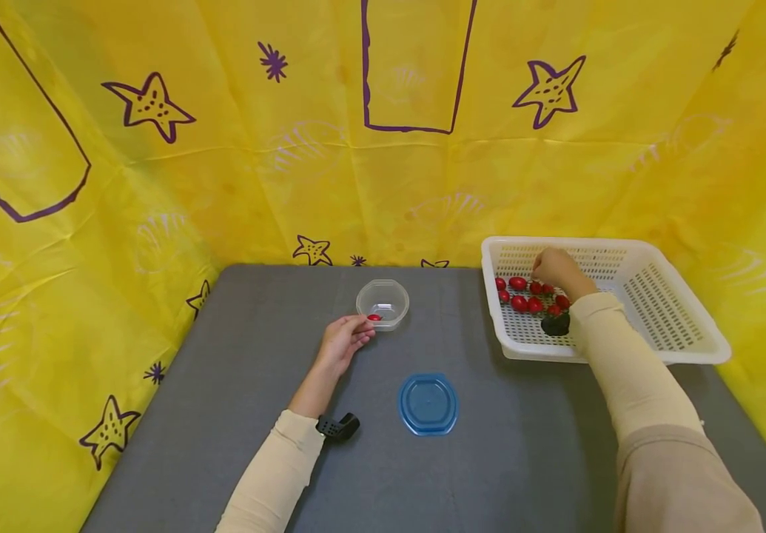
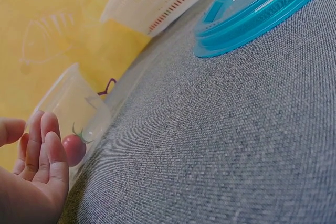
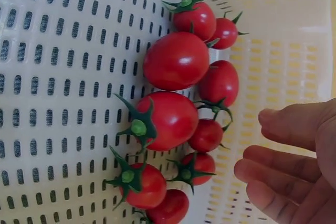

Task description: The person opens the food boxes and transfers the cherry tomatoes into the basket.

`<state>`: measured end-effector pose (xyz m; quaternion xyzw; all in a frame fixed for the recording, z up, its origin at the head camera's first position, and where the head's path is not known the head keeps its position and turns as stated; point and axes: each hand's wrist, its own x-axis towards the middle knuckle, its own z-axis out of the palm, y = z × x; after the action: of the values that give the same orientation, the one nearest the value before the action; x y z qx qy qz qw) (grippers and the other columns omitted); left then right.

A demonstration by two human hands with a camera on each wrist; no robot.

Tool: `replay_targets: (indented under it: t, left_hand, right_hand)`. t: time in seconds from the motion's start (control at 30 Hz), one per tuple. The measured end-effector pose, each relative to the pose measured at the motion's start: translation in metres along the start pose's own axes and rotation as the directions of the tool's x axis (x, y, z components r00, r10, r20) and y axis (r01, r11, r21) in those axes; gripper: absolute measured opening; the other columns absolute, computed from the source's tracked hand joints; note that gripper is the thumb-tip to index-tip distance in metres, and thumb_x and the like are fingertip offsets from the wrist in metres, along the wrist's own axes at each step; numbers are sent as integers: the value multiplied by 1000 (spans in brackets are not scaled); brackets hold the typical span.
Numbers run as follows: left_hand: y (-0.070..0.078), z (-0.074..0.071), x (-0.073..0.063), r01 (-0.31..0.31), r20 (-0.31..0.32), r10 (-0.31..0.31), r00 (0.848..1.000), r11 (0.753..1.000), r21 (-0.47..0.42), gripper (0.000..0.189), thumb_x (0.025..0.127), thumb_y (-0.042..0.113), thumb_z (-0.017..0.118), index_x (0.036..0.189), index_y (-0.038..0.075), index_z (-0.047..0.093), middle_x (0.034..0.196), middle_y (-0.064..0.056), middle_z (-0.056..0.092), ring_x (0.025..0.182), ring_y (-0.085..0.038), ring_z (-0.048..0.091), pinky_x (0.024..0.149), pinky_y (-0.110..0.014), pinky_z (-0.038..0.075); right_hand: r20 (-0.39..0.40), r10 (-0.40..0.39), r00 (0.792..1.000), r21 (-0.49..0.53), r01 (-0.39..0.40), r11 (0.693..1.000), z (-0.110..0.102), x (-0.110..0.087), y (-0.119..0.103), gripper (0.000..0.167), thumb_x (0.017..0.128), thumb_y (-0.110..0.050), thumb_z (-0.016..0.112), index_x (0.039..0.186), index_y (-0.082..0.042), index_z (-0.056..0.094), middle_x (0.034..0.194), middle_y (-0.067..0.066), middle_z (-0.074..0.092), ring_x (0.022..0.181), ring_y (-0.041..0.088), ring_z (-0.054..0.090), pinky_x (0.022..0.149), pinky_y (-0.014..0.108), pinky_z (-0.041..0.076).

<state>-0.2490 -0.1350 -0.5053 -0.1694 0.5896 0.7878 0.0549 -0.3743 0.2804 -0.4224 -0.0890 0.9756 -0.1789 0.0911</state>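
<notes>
My left hand (image 1: 345,342) is at the near left side of a small clear plastic container (image 1: 389,285), its fingers fairly straight against or close beside the wall. One cherry tomato (image 2: 74,149) with a green stem lies in that container. In the left wrist view, thumb and fingers stand apart. My right hand (image 3: 294,166) hangs inside a white perforated basket (image 1: 712,348), thumb apart from the fingers, nothing between them. Close by, several red cherry tomatoes (image 3: 176,61) with green stems lie in a cluster on the basket floor.
A blue lid (image 1: 428,404) lies flat on the grey tabletop (image 1: 489,474), between the two arms. Behind the table hangs a yellow cloth (image 1: 329,178) with starfish drawings. A black wrist strap (image 1: 337,427) is on the left wrist.
</notes>
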Motion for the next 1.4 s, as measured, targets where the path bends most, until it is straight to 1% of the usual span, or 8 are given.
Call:
replay_targets:
  t: [0.2, 0.4, 0.57, 0.77, 0.9, 1.03, 1.3, 1.4]
  left_hand:
    - [0, 1, -1, 2, 6, -2, 1000, 1000, -7, 17, 97, 13, 58, 105, -1, 60, 73, 3, 70, 66, -8, 67, 65, -19, 54]
    - [1, 1, -2, -5, 6, 5, 1000, 1000, -5, 18, 97, 14, 57, 105, -2, 60, 73, 3, 70, 67, -8, 67, 66, -19, 54]
    - [1, 1, -2, 4, 6, -4, 1000, 1000, -6, 18, 97, 13, 58, 106, -2, 60, 73, 4, 70, 66, -8, 67, 66, -19, 54]
    - [3, 0, -2, 2, 12, -2, 1000, 1000, -5, 18, 97, 13, 57, 106, -2, 59, 73, 3, 70, 67, -8, 67, 66, -20, 54]
    - [2, 1, -1, 9, 11, -9, 1000, 1000, -3, 21, 98, 14, 57, 109, -4, 59, 74, 3, 70, 67, -8, 67, 66, -20, 54]
    - [1, 0, -1, 6, 3, -6, 1000, 1000, -9, 21, 97, 15, 58, 108, -3, 60, 74, 3, 70, 67, -8, 66, 66, -20, 54]
    - [-1, -3, -6, -78, 48, 79, 996, 997, -8, 17, 94, 19, 63, 97, 2, 63, 76, 2, 70, 68, -8, 66, 66, -19, 53]
    - [1, -2, -7, -59, 35, 59, 998, 998, -6, 16, 94, 17, 61, 98, 2, 62, 76, 3, 70, 68, -8, 66, 66, -19, 54]
  right_hand:
    - [-25, -3, 1000, -14, 2, 1000, -5, -1, -6, 23, 89, -11, 60, 96, 9, 67, 82, 19, 66, 72, 28, 56, 68, 41, 48]
    - [-64, -47, 997, -15, 46, 999, -9, 2, -14, 26, 91, -15, 59, 97, 8, 67, 90, 23, 68, 76, 31, 57, 71, 44, 49]
    - [-62, -65, 996, 41, 68, 997, -14, 4, -28, 28, 93, -16, 59, 102, 9, 67, 96, 26, 67, 79, 31, 57, 71, 43, 50]
    - [-67, -107, 992, 114, 114, 987, -20, 6, -49, 30, 94, -18, 60, 106, 9, 66, 99, 28, 68, 82, 35, 66, 68, 39, 51]
    - [-61, -131, 990, 133, 138, 982, -21, 8, -62, 30, 95, -19, 60, 107, 8, 65, 102, 27, 68, 84, 36, 66, 67, 36, 51]
    - [-56, -151, 987, 125, 157, 980, -19, 11, -74, 31, 95, -19, 59, 109, 8, 65, 107, 27, 68, 88, 36, 65, 73, 40, 53]
    - [-62, -196, 979, 113, 202, 973, -15, 14, -97, 30, 95, -18, 60, 110, 7, 66, 111, 27, 67, 96, 38, 64, 83, 48, 52]
    - [-63, -217, 974, 104, 223, 969, -14, 14, -107, 29, 94, -17, 60, 109, 6, 66, 111, 26, 68, 99, 39, 63, 87, 50, 50]
